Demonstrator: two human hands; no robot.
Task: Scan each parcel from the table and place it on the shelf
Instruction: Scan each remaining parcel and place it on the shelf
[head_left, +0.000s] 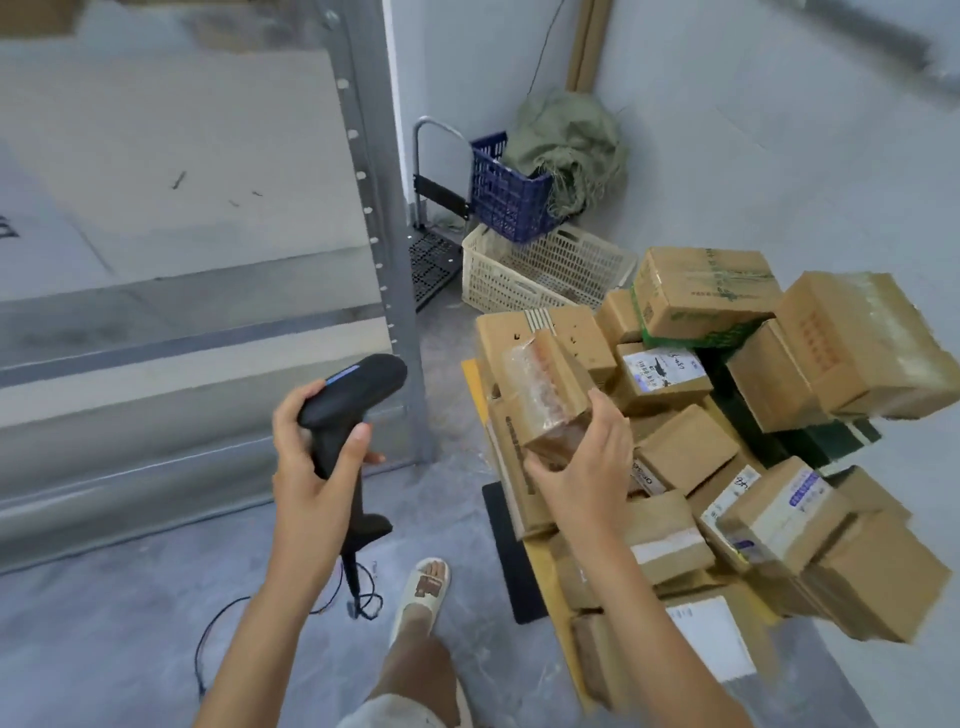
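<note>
My left hand (317, 462) grips the handle of a black barcode scanner (350, 410), its head pointing up and to the right, its cable trailing to the floor. My right hand (584, 467) holds a small cardboard parcel (545, 400) wrapped in clear tape, lifted just above the pile. Several cardboard parcels (727, 441) are heaped on a low table (475, 374) at the right. The metal shelf (182, 332) stands at the left, with a flat cardboard sheet on its upper level.
A grey shelf upright (387, 234) stands between shelf and pile. Behind it are a folded hand cart (434, 208), a blue crate (511, 192) holding a green sack, and a cream basket (540, 270). My sandalled foot (423, 592) stands on the grey floor.
</note>
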